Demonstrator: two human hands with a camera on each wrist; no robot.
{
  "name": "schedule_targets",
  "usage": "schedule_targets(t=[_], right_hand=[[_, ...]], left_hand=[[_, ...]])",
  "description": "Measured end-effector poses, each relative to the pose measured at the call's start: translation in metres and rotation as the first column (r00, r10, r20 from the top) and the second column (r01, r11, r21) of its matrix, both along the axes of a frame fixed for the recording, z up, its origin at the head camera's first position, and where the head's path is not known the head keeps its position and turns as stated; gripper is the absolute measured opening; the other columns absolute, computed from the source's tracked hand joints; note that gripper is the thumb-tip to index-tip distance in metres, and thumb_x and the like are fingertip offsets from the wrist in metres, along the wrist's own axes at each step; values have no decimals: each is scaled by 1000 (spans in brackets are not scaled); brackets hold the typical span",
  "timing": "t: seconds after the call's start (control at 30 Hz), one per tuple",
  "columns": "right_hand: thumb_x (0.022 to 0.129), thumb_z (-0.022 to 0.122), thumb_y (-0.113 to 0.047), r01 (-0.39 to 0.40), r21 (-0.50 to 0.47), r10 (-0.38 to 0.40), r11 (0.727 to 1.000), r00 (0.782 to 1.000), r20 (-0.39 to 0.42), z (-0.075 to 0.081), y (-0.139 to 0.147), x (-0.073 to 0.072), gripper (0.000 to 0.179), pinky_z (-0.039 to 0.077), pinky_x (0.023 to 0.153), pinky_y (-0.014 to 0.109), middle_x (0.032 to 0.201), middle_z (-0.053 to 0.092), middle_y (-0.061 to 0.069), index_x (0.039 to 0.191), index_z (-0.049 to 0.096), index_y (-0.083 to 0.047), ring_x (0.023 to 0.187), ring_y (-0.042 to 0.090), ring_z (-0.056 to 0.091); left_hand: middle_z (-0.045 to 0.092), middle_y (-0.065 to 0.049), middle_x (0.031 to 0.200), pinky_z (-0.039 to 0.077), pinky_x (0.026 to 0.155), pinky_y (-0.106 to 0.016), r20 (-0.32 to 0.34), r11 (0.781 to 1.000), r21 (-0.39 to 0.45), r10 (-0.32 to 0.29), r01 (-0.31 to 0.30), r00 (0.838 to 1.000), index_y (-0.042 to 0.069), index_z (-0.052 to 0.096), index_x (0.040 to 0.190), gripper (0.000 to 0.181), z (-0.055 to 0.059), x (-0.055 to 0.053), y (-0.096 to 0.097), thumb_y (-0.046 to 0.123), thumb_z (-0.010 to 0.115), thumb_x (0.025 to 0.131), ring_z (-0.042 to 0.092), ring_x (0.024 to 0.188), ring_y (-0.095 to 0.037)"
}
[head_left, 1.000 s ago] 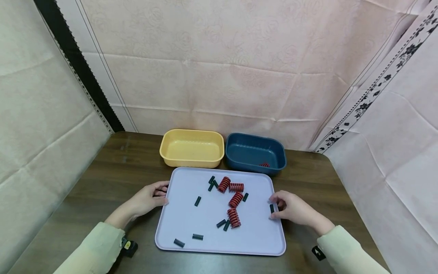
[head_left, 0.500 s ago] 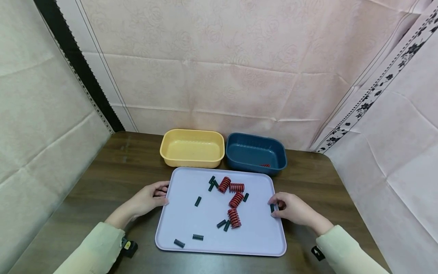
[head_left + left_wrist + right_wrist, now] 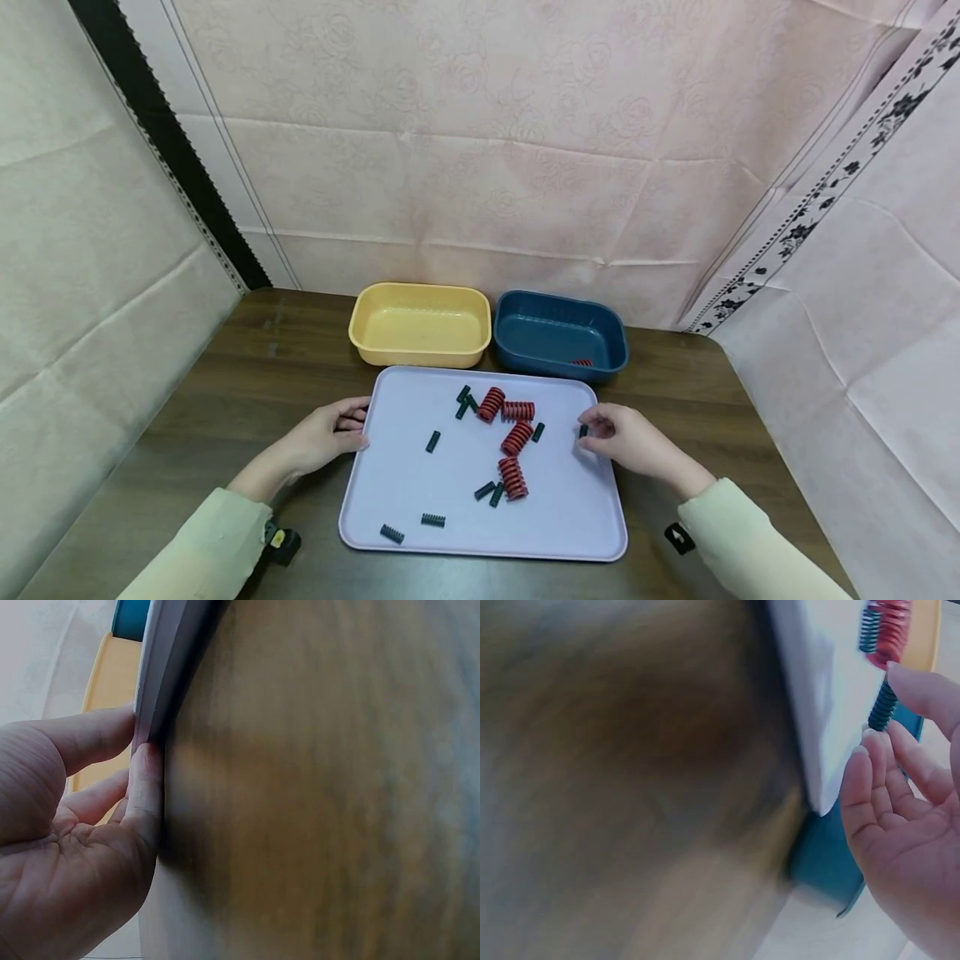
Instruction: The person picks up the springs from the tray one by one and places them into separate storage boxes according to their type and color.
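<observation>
A white tray (image 3: 420, 467) bears several thick red springs (image 3: 518, 437) near its middle and several small dark green springs (image 3: 433, 441) scattered about them. My left hand (image 3: 327, 435) holds the tray's left edge; in the left wrist view the thumb lies at the rim (image 3: 155, 682) and the fingertips (image 3: 147, 761) meet it from the other side. Over the tray's right side, my right hand (image 3: 632, 439) pinches one dark green spring (image 3: 883, 706) by its ends, between thumb and fingers. Part of that spring is hidden by the fingers in the head view.
Behind the tray stand a yellow bin (image 3: 420, 354) and, to its right, a blue bin (image 3: 555, 362) with a red spring (image 3: 581, 362) inside. All rest on a wooden table (image 3: 300, 358), with patterned cloth (image 3: 450, 167) hanging on three sides.
My right hand has moved inward and toward the back with the dark green spring between its fingertips. The left hand and the tray have stayed put.
</observation>
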State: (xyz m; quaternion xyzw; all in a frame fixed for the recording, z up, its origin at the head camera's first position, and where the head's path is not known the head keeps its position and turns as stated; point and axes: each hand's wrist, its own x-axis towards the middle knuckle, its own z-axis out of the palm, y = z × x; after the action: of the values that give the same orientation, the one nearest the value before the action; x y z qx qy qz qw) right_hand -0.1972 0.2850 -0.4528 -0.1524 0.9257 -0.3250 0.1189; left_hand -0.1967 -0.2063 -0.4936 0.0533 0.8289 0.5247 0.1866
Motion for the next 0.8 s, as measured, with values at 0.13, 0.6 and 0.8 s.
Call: schedule_targets(t=[0.13, 0.6, 0.8], right_hand=[[86, 76, -27, 43, -59, -45, 997, 999, -29, 5, -19, -14, 33, 51, 75, 30, 95, 63, -1, 111, 67, -7, 86, 16, 58], [89, 71, -36, 169, -182, -181, 968, 982, -46, 21, -100, -54, 40, 50, 75, 31, 100, 62, 2, 118, 64, -10, 91, 19, 55], [89, 71, -34, 187, -228, -201, 956, 979, -40, 23, -131, -68, 40, 50, 74, 32, 101, 62, 2, 119, 64, -9, 90, 20, 55]], left_hand=[[52, -12, 126, 48, 87, -35, -17, 1000, 18, -13, 13, 1000, 8, 41, 145, 62, 2, 2, -1, 12, 70, 90, 52, 110, -25], [52, -13, 125, 48, 87, -35, -41, 999, 24, -23, 24, 999, 5, 40, 145, 61, 5, 4, 1, 8, 68, 90, 52, 110, -26], [53, -13, 125, 48, 87, -35, -47, 1000, 15, -19, 20, 999, 6, 42, 144, 61, 4, 5, 1, 9, 68, 90, 53, 110, -26]])
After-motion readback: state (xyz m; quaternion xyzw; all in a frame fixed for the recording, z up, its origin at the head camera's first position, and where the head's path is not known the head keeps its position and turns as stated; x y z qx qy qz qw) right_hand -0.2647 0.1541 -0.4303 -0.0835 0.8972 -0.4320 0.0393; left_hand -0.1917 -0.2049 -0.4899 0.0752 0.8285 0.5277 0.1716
